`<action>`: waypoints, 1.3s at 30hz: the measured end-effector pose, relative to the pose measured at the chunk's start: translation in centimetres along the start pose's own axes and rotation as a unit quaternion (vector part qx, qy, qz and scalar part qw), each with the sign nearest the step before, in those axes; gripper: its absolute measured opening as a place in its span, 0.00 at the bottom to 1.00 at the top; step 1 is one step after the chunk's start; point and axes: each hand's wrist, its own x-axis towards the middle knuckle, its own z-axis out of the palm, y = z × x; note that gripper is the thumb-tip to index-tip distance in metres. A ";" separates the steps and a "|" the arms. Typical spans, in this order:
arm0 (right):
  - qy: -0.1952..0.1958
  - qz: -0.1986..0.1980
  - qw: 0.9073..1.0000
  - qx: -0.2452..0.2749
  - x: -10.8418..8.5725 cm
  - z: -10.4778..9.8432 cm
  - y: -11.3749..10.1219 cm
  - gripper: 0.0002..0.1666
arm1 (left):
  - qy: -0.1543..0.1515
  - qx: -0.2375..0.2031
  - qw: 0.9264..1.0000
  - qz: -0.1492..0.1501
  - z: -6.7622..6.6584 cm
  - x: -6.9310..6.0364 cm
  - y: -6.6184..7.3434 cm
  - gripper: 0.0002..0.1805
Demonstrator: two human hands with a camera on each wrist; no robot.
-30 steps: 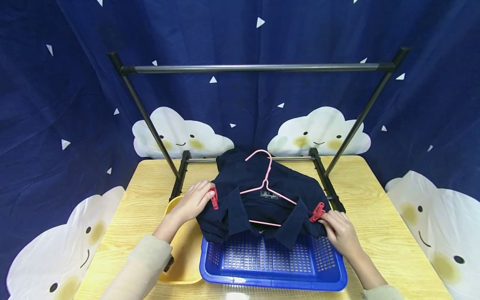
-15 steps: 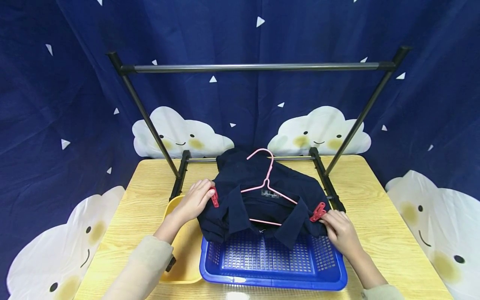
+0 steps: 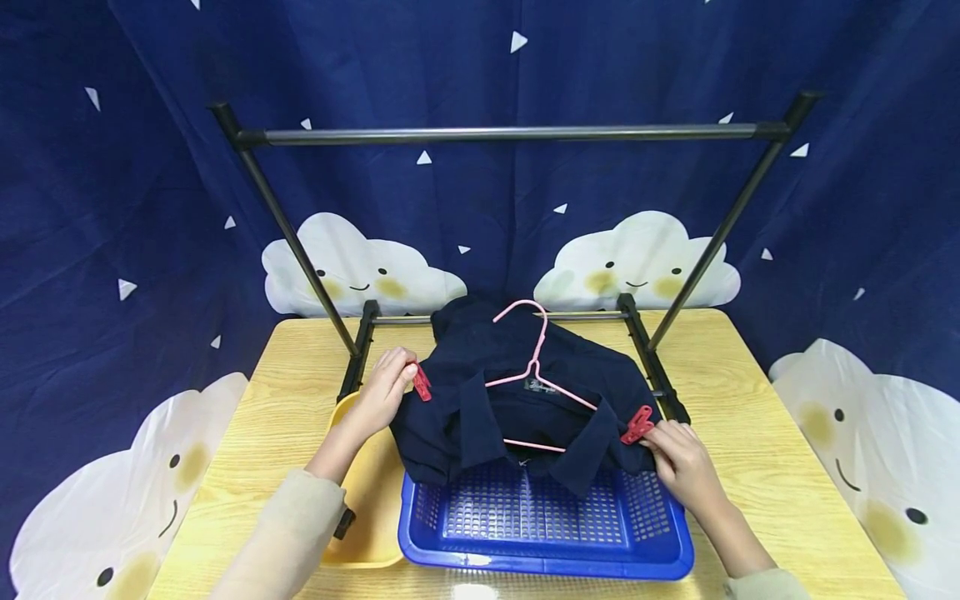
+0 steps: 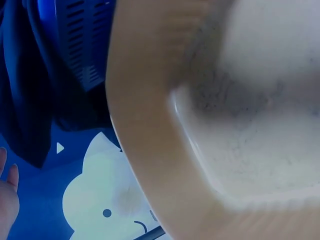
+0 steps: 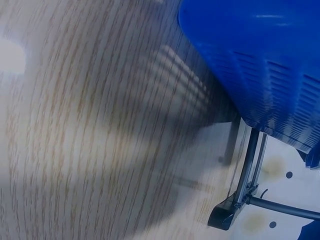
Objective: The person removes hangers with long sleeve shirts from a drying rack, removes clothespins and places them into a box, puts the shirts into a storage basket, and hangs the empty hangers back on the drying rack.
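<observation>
A dark navy collared shirt (image 3: pixel 592 358) lies over the back of the blue basket (image 3: pixel 555 564), with a pink hanger (image 3: pixel 536 350) inside its collar. My left hand (image 3: pixel 372 398) pinches a red clip (image 3: pixel 422 382) at the shirt's left shoulder; whether the clip grips the cloth I cannot tell. At the opposite shoulder my right hand (image 3: pixel 684 467) pinches the shirt's edge, close beside another red clip (image 3: pixel 637 424) on the cloth. In the left wrist view, part of a hand (image 4: pixel 7 205) shows at the left edge; which one is unclear.
A black-and-metal rack (image 3: pixel 510 135) stands behind the shirt on the wooden table (image 3: pixel 780 467). The yellow basin (image 3: pixel 378 508) is left of the basket, under my left forearm, with a small dark object (image 3: pixel 345 523) by the sleeve. A blue curtain hangs behind.
My left hand has shifted a little left and up, and its red clip has moved with it. My right hand and the other clip have hardly moved.
</observation>
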 end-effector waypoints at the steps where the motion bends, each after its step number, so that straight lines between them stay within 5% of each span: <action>1: 0.000 -0.001 1.000 -0.001 0.0 0.0 0.0 0.20 | 0.006 -0.005 1.000 0.003 0.0 0.1 0.0 0.14; 17: -0.006 0.000 1.000 -0.005 -0.2 0.0 0.0 0.20 | 0.077 -0.004 0.997 -0.018 -1.6 0.2 -0.9 0.22; 22: -0.005 0.000 1.000 -0.010 -0.3 0.0 0.1 0.20 | 0.044 0.072 0.995 -0.051 -2.4 -0.2 -1.4 0.16; 29: -0.006 0.002 1.000 -0.017 -0.4 0.0 0.0 0.20 | -0.002 0.190 0.977 -0.097 -3.1 -0.9 -1.7 0.10; 39: -0.006 0.005 1.000 -0.015 -0.4 0.0 -0.1 0.21 | -0.041 0.227 0.961 -0.152 -3.5 -2.3 -2.2 0.10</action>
